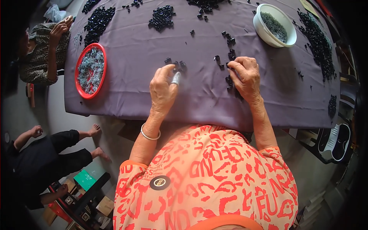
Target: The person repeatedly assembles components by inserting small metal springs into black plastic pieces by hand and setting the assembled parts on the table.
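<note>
Pieces of small, glossy black material [183, 65] lie in a little cluster at the fingertips of a person's left hand [164, 87], on a surface draped in smooth purple-grey cloth [203, 103]. The left hand is curled, thumb and forefinger drawn near each other; whether it grips a piece cannot be told. A pale, silvery wrap [176, 78] covers one of its digits, and a slim whitish bangle [150, 135] rings the wrist. Across a stretch of bare cloth, the right hand [245, 76] bends inward, thumb and forefinger nearly meeting at a ragged line of similar black pieces [231, 54]; whether one is pinched there cannot be told either. Larger black heaps [161, 18] sit along the surface's far side, with a long spread [317, 46] at the right. A shallow red oval plastic tray [88, 96], holding small translucent grey-blue parts [90, 72], rests at the left; a deep white round bowl [263, 34], at the far right, contains small greyish parts [274, 27]. The person wears an orange top printed in red [214, 174]. At left, a co-worker in a patterned top [40, 48] raises both hands by the surface's edge.
</note>
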The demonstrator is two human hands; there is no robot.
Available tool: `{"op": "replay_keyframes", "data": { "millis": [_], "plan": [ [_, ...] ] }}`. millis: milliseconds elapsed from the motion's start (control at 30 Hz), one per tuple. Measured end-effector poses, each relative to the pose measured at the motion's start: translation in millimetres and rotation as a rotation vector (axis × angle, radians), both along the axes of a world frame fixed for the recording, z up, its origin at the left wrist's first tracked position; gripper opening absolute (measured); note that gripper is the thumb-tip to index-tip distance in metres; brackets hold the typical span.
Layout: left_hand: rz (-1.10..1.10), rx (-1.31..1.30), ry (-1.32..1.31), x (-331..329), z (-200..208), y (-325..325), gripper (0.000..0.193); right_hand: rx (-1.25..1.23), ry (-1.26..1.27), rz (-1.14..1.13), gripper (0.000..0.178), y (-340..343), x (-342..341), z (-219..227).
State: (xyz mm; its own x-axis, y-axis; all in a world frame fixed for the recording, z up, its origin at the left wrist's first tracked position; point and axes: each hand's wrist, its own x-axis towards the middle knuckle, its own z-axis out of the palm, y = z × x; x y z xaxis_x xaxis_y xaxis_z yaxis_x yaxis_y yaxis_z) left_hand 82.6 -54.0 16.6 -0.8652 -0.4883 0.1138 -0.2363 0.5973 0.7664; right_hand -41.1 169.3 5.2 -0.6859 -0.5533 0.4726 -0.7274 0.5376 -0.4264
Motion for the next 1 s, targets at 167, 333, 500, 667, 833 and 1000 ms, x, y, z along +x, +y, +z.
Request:
{"op": "replay_keyframes", "data": {
  "millis": [167, 333, 500, 667, 833, 1000],
  "plan": [
    [-0.121, 0.153, 0.09, -3, 1, 30, 0.023, 0.095, 0.095, 0.027, 0.018, -19, -8, -9],
    [-0.14, 1.13, -0.047, -10, -5, 51, 0.015, -0.028, 0.106, 0.19, 0.022, -11, 17, 8],
    [-0.277, 1.402, -0.23, -6, -9, 49, 0.015, -0.141, 0.095, 0.275, 0.024, -1, 42, 17],
    [-0.324, 1.477, -0.355, -7, -7, 47, 0.015, -0.325, -0.24, 0.346, 0.022, 4, 48, 13],
    [-0.314, 1.405, -0.356, -7, -3, 49, 0.016, -0.463, -0.553, 0.326, 0.019, 7, 45, 8],
    [-0.215, 1.155, -0.181, -4, -15, 46, 0.017, -0.178, -0.024, -0.118, 0.013, 4, -42, 15]
  ]
}}
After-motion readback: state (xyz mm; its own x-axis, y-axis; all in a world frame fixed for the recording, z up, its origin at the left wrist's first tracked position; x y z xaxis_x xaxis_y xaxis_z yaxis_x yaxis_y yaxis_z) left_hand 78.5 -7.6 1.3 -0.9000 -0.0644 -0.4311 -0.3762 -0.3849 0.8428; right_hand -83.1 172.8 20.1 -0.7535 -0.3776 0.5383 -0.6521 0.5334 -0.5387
